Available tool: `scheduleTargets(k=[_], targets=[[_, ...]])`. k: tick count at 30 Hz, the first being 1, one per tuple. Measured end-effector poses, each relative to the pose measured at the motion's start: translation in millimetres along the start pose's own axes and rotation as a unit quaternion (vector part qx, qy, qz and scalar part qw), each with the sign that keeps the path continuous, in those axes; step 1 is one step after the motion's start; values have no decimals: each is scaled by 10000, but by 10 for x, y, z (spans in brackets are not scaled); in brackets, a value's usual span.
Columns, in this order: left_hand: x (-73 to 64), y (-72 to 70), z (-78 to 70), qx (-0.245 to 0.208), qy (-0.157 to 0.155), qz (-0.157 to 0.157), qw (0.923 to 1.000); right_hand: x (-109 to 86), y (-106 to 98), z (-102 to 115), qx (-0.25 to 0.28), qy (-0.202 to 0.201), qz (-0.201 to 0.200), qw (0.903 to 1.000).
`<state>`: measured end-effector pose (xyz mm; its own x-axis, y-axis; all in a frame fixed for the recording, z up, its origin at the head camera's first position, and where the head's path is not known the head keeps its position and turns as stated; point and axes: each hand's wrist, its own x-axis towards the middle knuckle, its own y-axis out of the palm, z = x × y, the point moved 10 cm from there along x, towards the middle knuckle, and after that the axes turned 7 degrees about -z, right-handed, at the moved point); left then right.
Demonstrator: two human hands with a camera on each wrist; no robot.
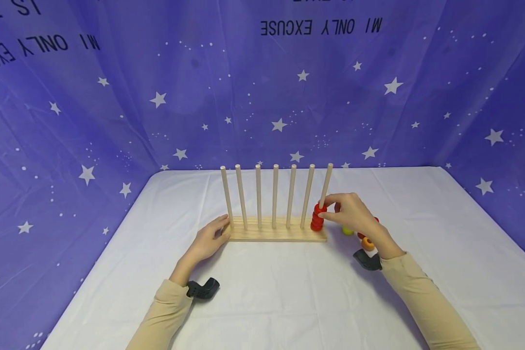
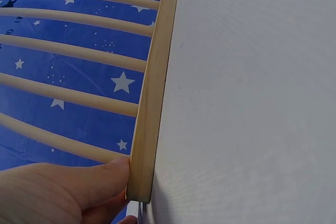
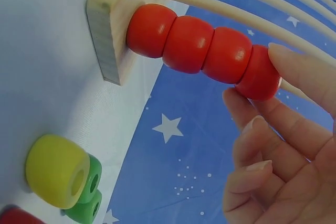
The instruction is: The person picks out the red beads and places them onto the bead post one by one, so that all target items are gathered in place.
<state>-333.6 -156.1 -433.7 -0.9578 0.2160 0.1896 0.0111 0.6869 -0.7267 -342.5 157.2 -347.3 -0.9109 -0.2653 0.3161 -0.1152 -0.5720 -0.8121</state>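
Note:
A wooden peg rack, its long flat base lying on the table, has several upright pegs in a row. My left hand holds the left end of the base, thumb on its near edge in the left wrist view. Several red beads are stacked on the rightmost peg. At the top of that stack my right hand pinches a red bead between thumb and fingers. This bead is threaded on the peg, right against the bead below it.
Right of the rack lie loose beads: a yellow one, green ones beside it, an orange one and red ones, partly hidden by my right hand and wrist. A white cloth covers the table; a purple star-printed curtain hangs behind.

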Motion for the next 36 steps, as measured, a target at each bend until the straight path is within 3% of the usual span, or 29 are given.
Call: scheduleTargets(k=[19,36], targets=[[5,6,12,77,-68,22,9999,-53,30,-79,-88,42,492,9987],[-9,1,-8,15,-42,6,10000,-90,-75,-153,-129,100,390,9991]])
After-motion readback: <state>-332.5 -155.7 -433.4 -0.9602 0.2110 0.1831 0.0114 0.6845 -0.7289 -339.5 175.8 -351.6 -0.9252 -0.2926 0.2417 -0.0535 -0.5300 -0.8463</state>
